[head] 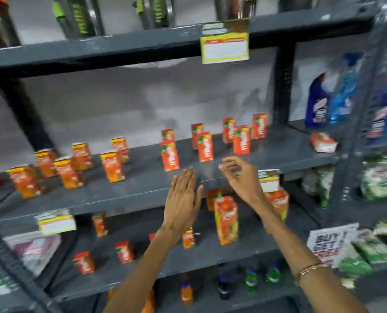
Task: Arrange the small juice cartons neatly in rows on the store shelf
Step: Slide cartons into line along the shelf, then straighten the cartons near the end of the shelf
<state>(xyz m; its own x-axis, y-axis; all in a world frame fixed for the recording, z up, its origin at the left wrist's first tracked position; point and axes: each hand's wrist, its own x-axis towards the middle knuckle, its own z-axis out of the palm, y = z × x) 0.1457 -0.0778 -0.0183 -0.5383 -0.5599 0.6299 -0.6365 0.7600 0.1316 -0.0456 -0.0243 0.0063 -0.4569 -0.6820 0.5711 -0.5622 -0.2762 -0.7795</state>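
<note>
Several small orange juice cartons stand in loose rows on the dark grey middle shelf (143, 188). On the right, red-orange cartons stand upright, such as one (170, 155) and another (241, 140). On the left stand several yellow-topped ones (112, 166). One carton (323, 142) lies on its side at the shelf's far right. My left hand (183, 199) is flat with fingers apart at the shelf's front edge, holding nothing. My right hand (239, 175) hovers just in front of the right cartons, fingers loosely curled and empty. The view is blurred.
The shelf below (188, 256) holds more small cartons and a taller orange carton (226, 220). Price tags (225, 47) hang from the shelf edges. Blue cleaner bottles (316, 102) stand at right, green packets (377, 177) lower right, and drink bottles (250, 280) at the bottom.
</note>
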